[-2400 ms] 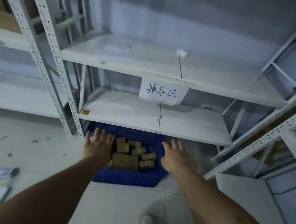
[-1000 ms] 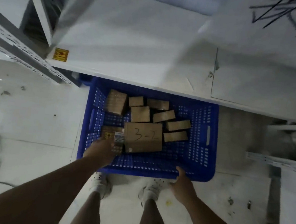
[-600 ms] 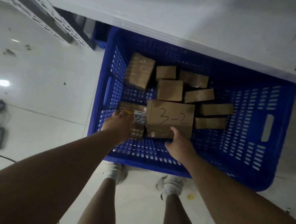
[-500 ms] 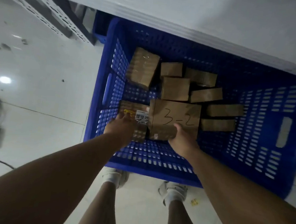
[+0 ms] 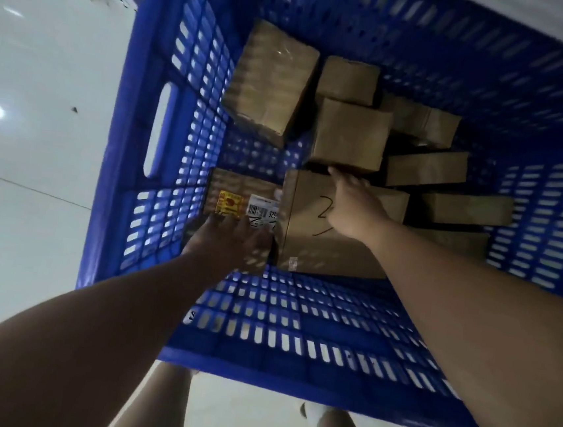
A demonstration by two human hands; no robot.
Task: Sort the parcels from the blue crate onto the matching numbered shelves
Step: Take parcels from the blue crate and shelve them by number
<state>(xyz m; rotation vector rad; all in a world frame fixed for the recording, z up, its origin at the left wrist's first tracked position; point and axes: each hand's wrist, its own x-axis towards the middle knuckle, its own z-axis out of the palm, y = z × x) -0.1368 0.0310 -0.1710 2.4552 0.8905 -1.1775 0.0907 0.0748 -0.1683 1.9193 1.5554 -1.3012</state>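
Both arms reach down into the blue slotted plastic crate [image 5: 160, 167]. The left hand [image 5: 229, 242] lies flat, fingers together, on the small brown carton with a yellow sticker and barcode label [image 5: 241, 192], which runs on past its fingertips. Just to its right, the right hand [image 5: 353, 206] drapes over the large flat cardboard parcel with handwritten marker numbers [image 5: 309, 236], fingers [image 5: 337, 177] hooked over its far edge, the thumb out of sight, so whether it is clamped I cannot tell. The parcel's long axis runs across the reach, and the right hand is nearer its middle, so it is likely the lifter. Beyond the fingertips, several smaller brown cartons [image 5: 349, 134] are heaped against the crate's far wall.
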